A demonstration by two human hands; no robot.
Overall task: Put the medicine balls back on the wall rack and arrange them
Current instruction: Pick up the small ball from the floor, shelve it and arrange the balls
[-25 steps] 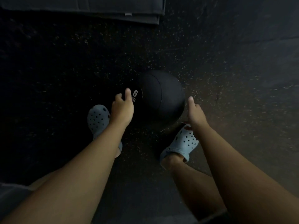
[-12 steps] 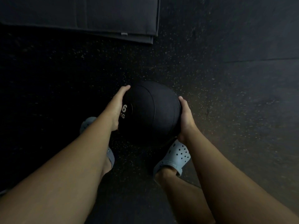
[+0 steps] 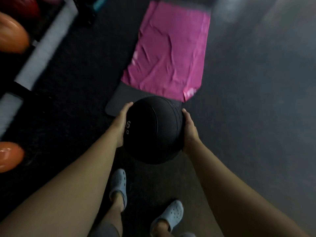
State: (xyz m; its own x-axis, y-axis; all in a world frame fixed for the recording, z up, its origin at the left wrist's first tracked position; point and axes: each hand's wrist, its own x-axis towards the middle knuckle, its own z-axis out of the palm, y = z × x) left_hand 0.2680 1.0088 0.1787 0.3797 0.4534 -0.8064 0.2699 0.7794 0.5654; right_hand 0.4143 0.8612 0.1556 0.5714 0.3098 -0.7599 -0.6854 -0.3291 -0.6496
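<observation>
A black medicine ball [image 3: 153, 130] marked 6 KG hangs in the air in front of me, above the dark floor. My left hand [image 3: 120, 124] presses flat against its left side, and my right hand [image 3: 189, 132] cups its right side. Both hands together carry it. At the left edge a rack [image 3: 42, 50] with pale bars shows, blurred, with an orange ball [image 3: 12, 36] on it and another orange ball [image 3: 9, 156] lower down.
A pink towel [image 3: 169, 53] lies over a dark mat [image 3: 123, 100] on the floor straight ahead. My feet in pale blue clogs [image 3: 118, 187] stand below the ball. Dark rubber floor [image 3: 256, 117] stretches to the right.
The ball came up off the floor in both hands. The view swung upward, so the pink towel, mat and rack at the left came into sight.
</observation>
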